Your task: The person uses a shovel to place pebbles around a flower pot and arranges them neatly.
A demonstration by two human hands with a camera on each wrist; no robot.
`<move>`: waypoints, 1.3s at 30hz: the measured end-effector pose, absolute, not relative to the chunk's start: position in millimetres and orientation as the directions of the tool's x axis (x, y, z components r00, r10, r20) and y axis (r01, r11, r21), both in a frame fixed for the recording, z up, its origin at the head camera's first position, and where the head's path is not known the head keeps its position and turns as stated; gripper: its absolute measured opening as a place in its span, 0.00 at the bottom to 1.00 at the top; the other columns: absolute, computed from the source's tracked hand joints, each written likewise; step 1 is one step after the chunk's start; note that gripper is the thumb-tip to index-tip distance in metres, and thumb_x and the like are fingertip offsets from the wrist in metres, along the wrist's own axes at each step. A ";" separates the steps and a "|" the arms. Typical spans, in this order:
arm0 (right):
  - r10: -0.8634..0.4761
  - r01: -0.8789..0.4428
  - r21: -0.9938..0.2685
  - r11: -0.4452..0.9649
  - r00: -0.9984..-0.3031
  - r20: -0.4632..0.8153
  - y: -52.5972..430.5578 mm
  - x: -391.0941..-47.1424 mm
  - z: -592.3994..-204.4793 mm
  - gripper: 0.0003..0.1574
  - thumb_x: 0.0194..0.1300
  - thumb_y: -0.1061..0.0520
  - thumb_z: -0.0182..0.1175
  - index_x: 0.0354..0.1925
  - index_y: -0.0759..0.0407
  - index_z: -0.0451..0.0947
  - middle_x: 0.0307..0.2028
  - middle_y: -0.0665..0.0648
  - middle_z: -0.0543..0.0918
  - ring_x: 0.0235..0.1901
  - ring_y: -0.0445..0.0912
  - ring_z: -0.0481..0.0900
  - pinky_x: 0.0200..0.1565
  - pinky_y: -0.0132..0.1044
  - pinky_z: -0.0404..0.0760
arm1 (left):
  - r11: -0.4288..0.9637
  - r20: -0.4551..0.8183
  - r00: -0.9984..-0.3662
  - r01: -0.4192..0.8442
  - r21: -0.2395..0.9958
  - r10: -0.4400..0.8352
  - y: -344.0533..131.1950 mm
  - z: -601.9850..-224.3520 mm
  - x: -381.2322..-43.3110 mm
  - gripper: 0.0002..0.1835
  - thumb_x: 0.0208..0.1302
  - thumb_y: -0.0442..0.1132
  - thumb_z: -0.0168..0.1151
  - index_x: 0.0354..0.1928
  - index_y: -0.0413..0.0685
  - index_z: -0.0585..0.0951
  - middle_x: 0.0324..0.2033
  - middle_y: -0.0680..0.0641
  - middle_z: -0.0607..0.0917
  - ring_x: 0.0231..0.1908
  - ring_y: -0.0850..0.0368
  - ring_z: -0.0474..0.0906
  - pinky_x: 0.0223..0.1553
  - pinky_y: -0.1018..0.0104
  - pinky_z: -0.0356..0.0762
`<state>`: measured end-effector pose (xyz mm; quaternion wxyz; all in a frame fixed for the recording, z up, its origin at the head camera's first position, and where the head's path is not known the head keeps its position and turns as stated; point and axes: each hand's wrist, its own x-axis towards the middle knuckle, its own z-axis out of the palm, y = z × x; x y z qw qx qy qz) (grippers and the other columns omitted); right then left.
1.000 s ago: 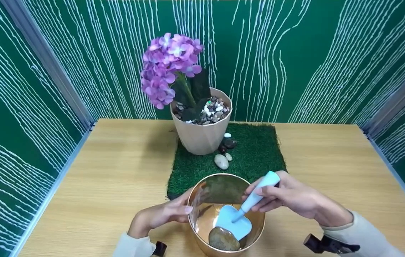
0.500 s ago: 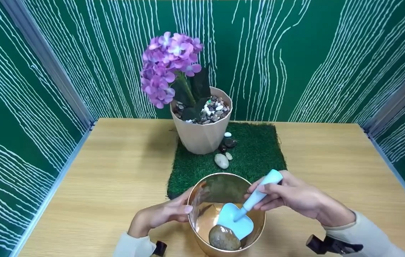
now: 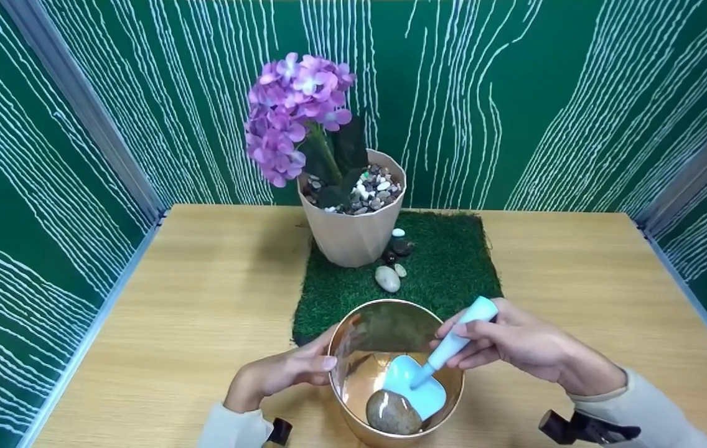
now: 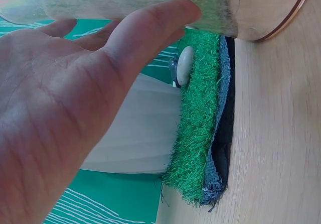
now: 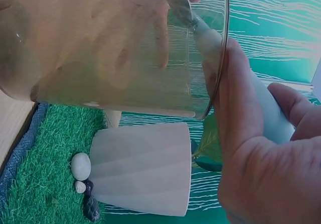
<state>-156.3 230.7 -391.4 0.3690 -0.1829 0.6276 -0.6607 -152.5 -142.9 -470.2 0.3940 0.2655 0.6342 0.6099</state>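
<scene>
A tall amber see-through vase (image 3: pixel 384 330) with a gold rim stands at the front of the table. My left hand (image 3: pixel 294 370) holds its left side, thumb on the near wall and fingers behind. From the right, my right hand (image 3: pixel 509 342) grips the handle of a light blue toy shovel (image 3: pixel 453 342) that slants down into the vase. The shovel's blade overlaps the right edge of a large glossy brown stone (image 3: pixel 393 412) inside, near the vase's front wall. In the right wrist view, left fingers (image 5: pixel 161 38) show blurred through the vase wall.
Behind the vase lies a green artificial grass mat (image 3: pixel 453 267). A beige pot (image 3: pixel 353 239) stands partly on it, holding pebbles and a purple flower (image 3: pixel 297 112). Several loose stones, including a white one (image 3: pixel 387 279), lie before the pot. Patterned green walls enclose the table (image 3: pixel 204 280).
The right hand and shovel have shifted slightly to the right. The brown stone has moved a little with the blade. The left hand keeps its place on the vase.
</scene>
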 end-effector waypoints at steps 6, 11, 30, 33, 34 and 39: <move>-0.722 0.269 -0.963 0.036 -0.659 -0.211 232.6 -155.0 -391.8 0.18 0.81 0.63 0.50 0.56 0.64 0.85 0.53 0.58 0.92 0.47 0.45 0.93 0.51 0.39 0.89 | 0.094 -0.149 -0.535 -0.128 0.987 0.832 -142.2 -471.6 -153.2 0.49 0.79 0.57 0.47 0.85 0.46 0.31 0.85 0.32 0.38 0.82 0.28 0.48 0.73 0.42 0.69; -0.731 0.291 -0.957 -0.002 -0.653 -0.198 234.2 -154.1 -393.2 0.18 0.82 0.63 0.49 0.55 0.62 0.85 0.52 0.59 0.92 0.47 0.45 0.92 0.51 0.38 0.88 | 0.136 -0.193 -0.556 -0.142 0.980 0.808 -143.4 -469.7 -151.9 0.48 0.78 0.58 0.44 0.86 0.50 0.33 0.85 0.34 0.40 0.81 0.29 0.50 0.72 0.39 0.70; -0.724 0.321 -0.946 -0.039 -0.662 -0.194 239.3 -154.9 -395.2 0.21 0.84 0.61 0.46 0.55 0.59 0.86 0.51 0.59 0.92 0.47 0.43 0.93 0.52 0.38 0.88 | 0.139 -0.213 -0.557 -0.173 0.975 0.803 -143.4 -468.5 -151.7 0.46 0.79 0.56 0.44 0.86 0.51 0.34 0.85 0.34 0.42 0.81 0.30 0.51 0.73 0.42 0.69; -0.721 0.323 -0.946 -0.039 -0.665 -0.197 238.7 -154.9 -395.1 0.20 0.84 0.61 0.46 0.55 0.60 0.86 0.50 0.59 0.93 0.47 0.43 0.93 0.52 0.37 0.88 | 0.141 -0.217 -0.560 -0.175 0.974 0.800 -143.6 -468.9 -151.7 0.46 0.79 0.57 0.45 0.86 0.52 0.35 0.85 0.35 0.42 0.81 0.30 0.51 0.72 0.42 0.69; -0.720 0.324 -0.945 -0.038 -0.665 -0.198 238.3 -154.8 -395.0 0.20 0.84 0.62 0.46 0.55 0.60 0.86 0.51 0.59 0.92 0.47 0.43 0.93 0.52 0.38 0.88 | 0.142 -0.217 -0.562 -0.175 0.974 0.798 -143.6 -469.1 -151.7 0.47 0.78 0.57 0.45 0.86 0.52 0.35 0.85 0.35 0.42 0.81 0.31 0.51 0.72 0.42 0.70; -0.714 0.324 -0.946 -0.025 -0.667 -0.210 234.6 -153.4 -395.1 0.19 0.83 0.62 0.47 0.55 0.61 0.86 0.51 0.60 0.92 0.48 0.44 0.92 0.53 0.39 0.88 | 0.134 -0.205 -0.559 -0.165 0.977 0.803 -143.4 -469.5 -151.1 0.48 0.78 0.56 0.46 0.86 0.49 0.33 0.85 0.34 0.42 0.81 0.30 0.51 0.72 0.46 0.70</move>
